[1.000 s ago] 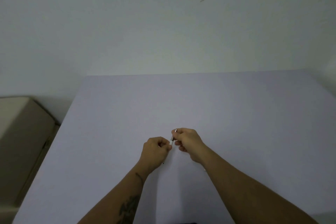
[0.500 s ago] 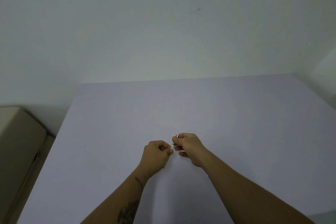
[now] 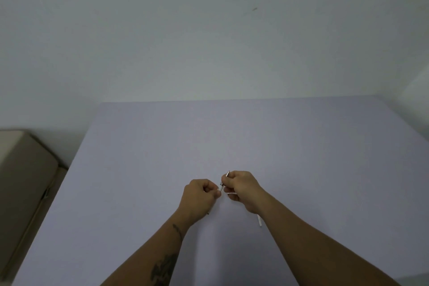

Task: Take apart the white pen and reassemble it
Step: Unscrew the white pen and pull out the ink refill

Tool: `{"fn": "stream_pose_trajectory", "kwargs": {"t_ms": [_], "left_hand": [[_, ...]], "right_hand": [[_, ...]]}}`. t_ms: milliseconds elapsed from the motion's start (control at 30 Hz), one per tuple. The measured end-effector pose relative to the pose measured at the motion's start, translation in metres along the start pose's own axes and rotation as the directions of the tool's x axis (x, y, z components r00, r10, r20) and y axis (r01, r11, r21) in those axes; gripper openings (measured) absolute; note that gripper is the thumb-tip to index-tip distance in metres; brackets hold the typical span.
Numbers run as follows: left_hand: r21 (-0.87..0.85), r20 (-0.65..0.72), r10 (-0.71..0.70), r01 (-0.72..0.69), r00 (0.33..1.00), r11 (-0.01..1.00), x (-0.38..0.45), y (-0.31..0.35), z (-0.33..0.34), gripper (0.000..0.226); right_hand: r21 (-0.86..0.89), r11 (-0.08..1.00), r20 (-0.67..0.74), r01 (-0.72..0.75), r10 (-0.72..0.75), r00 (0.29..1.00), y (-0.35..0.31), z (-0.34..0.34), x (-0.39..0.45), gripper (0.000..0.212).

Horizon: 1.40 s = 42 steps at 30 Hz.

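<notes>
Both hands meet low over the lavender table (image 3: 255,137), near its front middle. My right hand (image 3: 241,187) is closed on the metal tip section of the white pen; its pointed silver tip (image 3: 227,173) sticks up out of the fist. My left hand (image 3: 200,195) pinches a short white pen part (image 3: 220,187) that bridges the gap between the two fists. A dark end (image 3: 208,213) pokes out below my left hand. A white pen piece (image 3: 259,220) shows beside my right wrist, mostly hidden by the arm.
A beige padded box or seat (image 3: 23,181) stands off the table's left edge. A plain pale wall rises behind the table's far edge.
The hands have stayed together at the same spot, with only small finger shifts. The view has tilted a little, and the white piece by my right wrist shows more.
</notes>
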State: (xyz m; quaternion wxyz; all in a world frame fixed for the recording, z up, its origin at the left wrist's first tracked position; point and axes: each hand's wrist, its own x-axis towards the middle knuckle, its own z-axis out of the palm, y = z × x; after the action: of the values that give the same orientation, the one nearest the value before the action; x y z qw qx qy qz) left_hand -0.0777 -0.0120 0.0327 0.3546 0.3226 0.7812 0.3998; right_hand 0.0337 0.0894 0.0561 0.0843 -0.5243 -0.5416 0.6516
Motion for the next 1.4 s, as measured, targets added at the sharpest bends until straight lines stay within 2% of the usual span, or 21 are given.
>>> {"fn": "stream_pose_trajectory", "kwargs": {"t_ms": [133, 333, 467, 567, 700, 833, 1200, 1400], "left_hand": [[0.021, 0.002, -0.009, 0.009, 1.000, 1.000, -0.002, -0.002, 0.005, 0.012], [0.030, -0.007, -0.006, 0.006, 1.000, 1.000, -0.004, -0.002, 0.006, 0.009], [0.049, 0.006, -0.003, 0.003, 1.000, 0.999, -0.006, -0.002, 0.007, 0.009], [0.072, 0.011, 0.001, -0.002, 1.000, 0.997, -0.009, -0.004, 0.008, 0.012], [0.075, 0.005, 0.011, -0.012, 1.000, 0.997, -0.012, -0.006, 0.007, 0.014], [0.079, 0.011, 0.003, -0.004, 1.000, 0.997, -0.015, -0.008, 0.005, 0.012], [0.078, 0.018, -0.004, 0.002, 1.000, 0.997, -0.018, -0.011, 0.001, 0.016], [0.106, 0.024, 0.026, -0.028, 0.999, 0.994, -0.012, -0.007, 0.002, 0.016]], "right_hand": [[-0.014, 1.000, 0.029, -0.014, 0.014, 0.999, 0.000, -0.005, -0.002, 0.021], [0.036, 0.999, 0.035, -0.040, 0.038, 0.999, 0.007, -0.008, -0.006, 0.020], [0.025, 0.999, 0.014, -0.032, 0.031, 0.999, 0.008, -0.008, -0.008, 0.012], [0.024, 0.999, 0.036, -0.039, 0.038, 0.999, 0.007, -0.010, -0.012, 0.021], [0.038, 0.998, 0.069, -0.046, 0.044, 0.997, 0.011, -0.009, -0.015, 0.015], [0.029, 0.999, 0.040, -0.039, 0.038, 0.998, 0.015, -0.004, -0.015, 0.008], [0.041, 0.998, 0.043, -0.048, 0.046, 0.998, 0.013, 0.002, -0.015, 0.025], [0.026, 0.999, 0.050, -0.029, 0.028, 0.998, 0.008, -0.003, -0.012, 0.011]]}}
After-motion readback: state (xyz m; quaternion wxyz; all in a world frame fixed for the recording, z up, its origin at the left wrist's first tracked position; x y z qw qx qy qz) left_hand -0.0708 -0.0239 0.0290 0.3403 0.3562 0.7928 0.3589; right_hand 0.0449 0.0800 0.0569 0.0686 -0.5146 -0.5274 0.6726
